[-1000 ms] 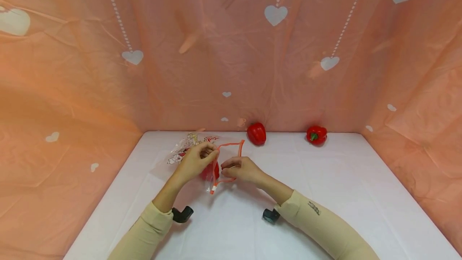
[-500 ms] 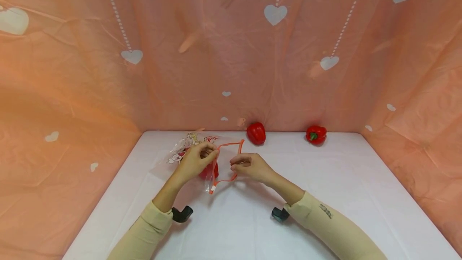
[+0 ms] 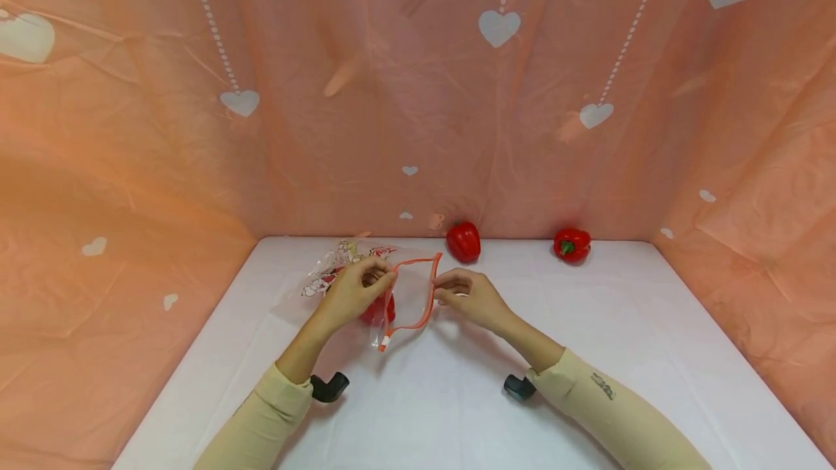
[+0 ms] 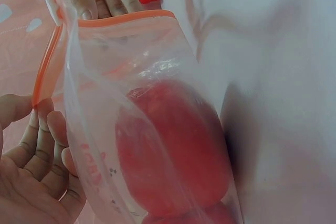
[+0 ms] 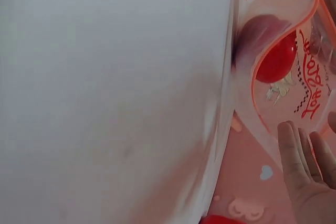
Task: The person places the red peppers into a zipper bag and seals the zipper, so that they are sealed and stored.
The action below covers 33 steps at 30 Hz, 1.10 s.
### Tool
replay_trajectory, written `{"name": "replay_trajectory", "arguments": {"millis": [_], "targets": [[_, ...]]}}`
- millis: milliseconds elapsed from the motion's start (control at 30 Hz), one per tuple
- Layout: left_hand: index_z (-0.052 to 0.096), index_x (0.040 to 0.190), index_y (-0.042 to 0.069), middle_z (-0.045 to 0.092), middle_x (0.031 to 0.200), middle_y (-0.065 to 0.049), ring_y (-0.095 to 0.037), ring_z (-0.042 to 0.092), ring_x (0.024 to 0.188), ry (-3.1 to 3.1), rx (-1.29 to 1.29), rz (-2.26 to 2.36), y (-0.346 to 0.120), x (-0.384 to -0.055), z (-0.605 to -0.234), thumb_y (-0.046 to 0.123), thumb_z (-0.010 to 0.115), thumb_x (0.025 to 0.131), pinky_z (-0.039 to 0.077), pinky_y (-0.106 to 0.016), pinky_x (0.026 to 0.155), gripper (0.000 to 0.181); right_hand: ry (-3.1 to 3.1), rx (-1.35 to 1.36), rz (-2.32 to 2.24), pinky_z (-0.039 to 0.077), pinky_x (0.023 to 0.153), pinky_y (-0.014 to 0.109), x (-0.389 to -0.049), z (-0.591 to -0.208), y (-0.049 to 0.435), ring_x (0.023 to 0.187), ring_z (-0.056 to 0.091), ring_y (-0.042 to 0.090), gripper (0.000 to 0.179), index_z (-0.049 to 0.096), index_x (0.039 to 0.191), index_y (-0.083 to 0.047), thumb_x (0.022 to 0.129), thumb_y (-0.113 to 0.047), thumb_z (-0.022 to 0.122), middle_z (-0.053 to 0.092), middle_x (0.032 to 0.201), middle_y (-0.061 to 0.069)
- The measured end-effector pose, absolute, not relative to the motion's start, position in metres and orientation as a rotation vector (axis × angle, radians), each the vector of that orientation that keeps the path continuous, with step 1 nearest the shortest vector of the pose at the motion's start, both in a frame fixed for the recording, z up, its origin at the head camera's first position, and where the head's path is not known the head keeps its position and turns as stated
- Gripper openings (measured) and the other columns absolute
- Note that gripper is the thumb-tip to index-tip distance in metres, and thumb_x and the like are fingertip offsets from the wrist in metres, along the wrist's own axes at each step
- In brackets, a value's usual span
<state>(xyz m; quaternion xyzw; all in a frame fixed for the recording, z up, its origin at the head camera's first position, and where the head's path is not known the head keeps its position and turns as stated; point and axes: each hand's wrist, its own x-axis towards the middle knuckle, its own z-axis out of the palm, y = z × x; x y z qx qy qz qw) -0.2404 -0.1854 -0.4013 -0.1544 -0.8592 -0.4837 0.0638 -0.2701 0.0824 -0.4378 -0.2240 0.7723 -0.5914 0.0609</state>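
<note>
A clear plastic zip bag [image 3: 413,289] with an orange zip edge and printed figures stands with its mouth spread, facing right. My left hand [image 3: 355,289] pinches the orange edge on the left side between thumb and fingers, as the left wrist view [image 4: 42,171] shows. Inside the bag is a red bell pepper [image 4: 173,145], with part of another red one below it. My right hand [image 3: 473,299] is at the right side of the mouth, its fingertips right at the orange edge. Its fingers [image 5: 296,156] are fairly straight and hold nothing visible.
Two more red bell peppers lie along the back of the white table [image 3: 418,412]: one pepper [image 3: 464,241] behind the bag, another pepper [image 3: 572,246] farther right. An orange curtain with hearts [image 3: 418,129] encloses the back and sides. Black wrist cameras sit below both wrists.
My right hand has drawn back to the right, out of the bag's mouth to its right edge. My left hand and the bag have stayed nearly still.
</note>
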Motion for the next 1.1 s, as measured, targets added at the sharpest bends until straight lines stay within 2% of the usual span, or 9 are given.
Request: {"name": "replay_trajectory", "arguments": {"millis": [133, 300, 433, 500, 633, 733, 933, 1100], "targets": [[0.074, 0.11, 0.009, 0.073, 0.09, -0.001, -0.017, 0.065, 0.084, -2.599, -0.456, -1.469, -0.185, -0.24, -0.401, 0.018, 0.075, 0.103, 0.052, -0.027, 0.07, 0.011, 2.345, -0.684, -1.825, 0.062, 0.091, 0.05, -0.273, -0.438, 0.089, 0.105, 0.073, 0.048, 0.028, 0.069, 0.122, 0.013, 0.098, -0.001, 0.075, 0.074, 0.116, 0.03], [0.074, 0.11, 0.01, 0.073, 0.09, 0.0, -0.017, 0.066, 0.084, -2.608, -0.44, -1.477, -0.185, -0.239, -0.402, 0.02, 0.075, 0.103, 0.052, -0.027, 0.071, 0.012, 2.36, -0.66, -1.879, 0.062, 0.09, 0.05, -0.279, -0.437, 0.097, 0.107, 0.071, 0.052, 0.03, 0.066, 0.123, 0.016, 0.098, 0.001, 0.074, 0.074, 0.113, 0.029], [0.074, 0.11, 0.01, 0.074, 0.091, -0.001, -0.017, 0.066, 0.085, -2.606, -0.442, -1.479, -0.185, -0.239, -0.401, 0.018, 0.075, 0.103, 0.052, -0.027, 0.071, 0.011, 2.41, -0.631, -1.884, 0.061, 0.09, 0.052, -0.284, -0.436, 0.103, 0.104, 0.073, 0.049, 0.029, 0.068, 0.122, 0.012, 0.098, -0.001, 0.076, 0.076, 0.111, 0.024], [0.074, 0.11, 0.01, 0.074, 0.091, -0.001, -0.017, 0.066, 0.085, -2.607, -0.443, -1.481, -0.185, -0.239, -0.401, 0.018, 0.075, 0.103, 0.052, -0.027, 0.072, 0.011, 2.446, -0.612, -1.876, 0.063, 0.089, 0.045, -0.287, -0.436, 0.105, 0.103, 0.073, 0.047, 0.027, 0.07, 0.122, 0.01, 0.098, -0.002, 0.076, 0.076, 0.111, 0.023], [0.074, 0.11, 0.01, 0.074, 0.091, -0.001, -0.017, 0.066, 0.085, -2.612, -0.448, -1.481, -0.185, -0.239, -0.402, 0.02, 0.074, 0.103, 0.052, -0.027, 0.072, 0.012, 2.552, -0.604, -1.836, 0.061, 0.082, 0.025, -0.292, -0.436, 0.109, 0.103, 0.074, 0.043, 0.027, 0.07, 0.12, 0.008, 0.098, -0.005, 0.077, 0.076, 0.112, 0.024], [0.073, 0.11, 0.01, 0.073, 0.092, -0.001, -0.018, 0.065, 0.085, -2.613, -0.449, -1.488, -0.185, -0.239, -0.402, 0.02, 0.074, 0.103, 0.052, -0.027, 0.071, 0.012, 2.635, -0.601, -1.805, 0.058, 0.082, 0.02, -0.297, -0.436, 0.111, 0.104, 0.075, 0.04, 0.029, 0.07, 0.121, 0.009, 0.098, -0.006, 0.078, 0.076, 0.113, 0.023], [0.073, 0.11, 0.009, 0.073, 0.092, -0.002, -0.018, 0.065, 0.085, -2.609, -0.451, -1.499, -0.185, -0.239, -0.402, 0.02, 0.074, 0.104, 0.053, -0.026, 0.071, 0.013, 2.749, -0.501, -1.73, 0.061, 0.092, 0.036, -0.306, -0.436, 0.113, 0.108, 0.073, 0.036, 0.036, 0.069, 0.125, 0.007, 0.096, -0.01, 0.081, 0.075, 0.117, 0.02], [0.073, 0.111, 0.009, 0.073, 0.093, -0.002, -0.019, 0.065, 0.085, -2.606, -0.455, -1.514, -0.185, -0.239, -0.401, 0.019, 0.074, 0.104, 0.053, -0.026, 0.071, 0.012, 2.835, -0.421, -1.659, 0.058, 0.099, 0.049, -0.313, -0.438, 0.116, 0.111, 0.071, 0.037, 0.043, 0.065, 0.13, 0.006, 0.096, -0.014, 0.082, 0.072, 0.121, 0.023]]}}
